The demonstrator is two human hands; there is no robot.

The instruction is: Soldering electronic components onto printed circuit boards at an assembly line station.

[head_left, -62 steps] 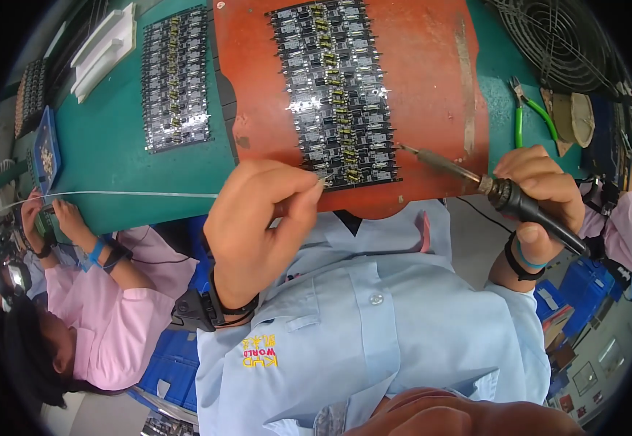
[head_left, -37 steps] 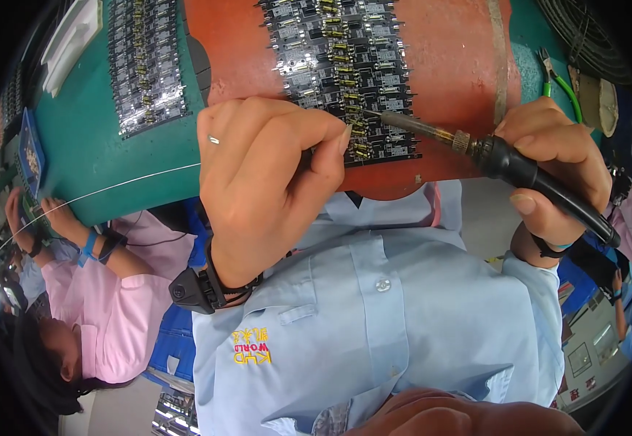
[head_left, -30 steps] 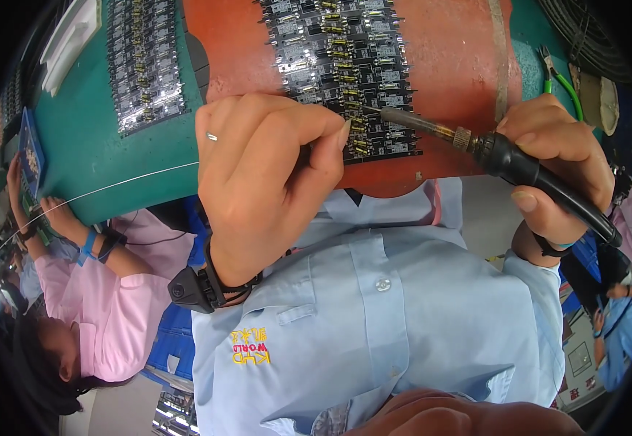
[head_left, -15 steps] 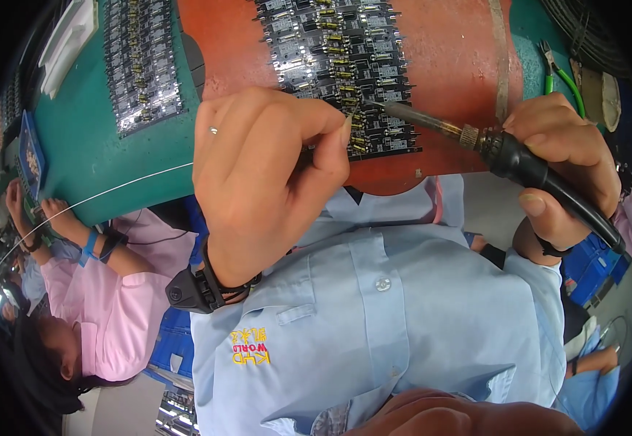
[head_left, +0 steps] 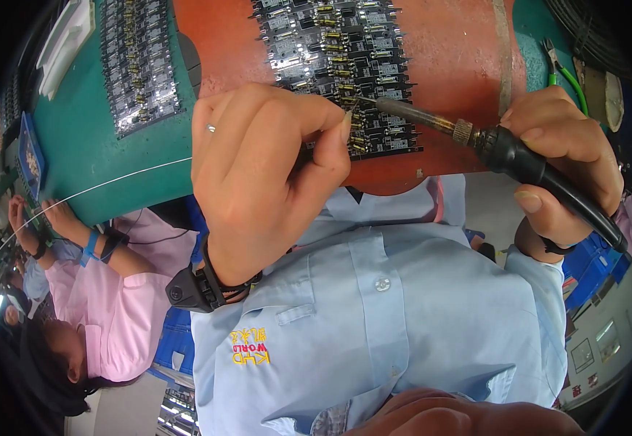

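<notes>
A soldering iron with a black handle rests in my right hand, the fingers closed round its grip. Its thin tip points left onto a black circuit board panel lined with yellow cylindrical parts. Close beside that tip, my left hand pinches thumb and forefinger on a thin solder wire, whose end shows just past the fingertips. A pale strand of solder wire runs from the left side to behind this hand. The hand covers the panel's lower left corner.
The panel lies on a red-orange mat over a green table mat. A second board panel lies left, near a white tray and a blue tray. Green-handled cutters lie right. A person in pink works at left.
The soldering iron's tip has shifted slightly left and up, nearer my left fingertips. My left hand keeps its pinch almost in place. A person at the lower right is no longer visible.
</notes>
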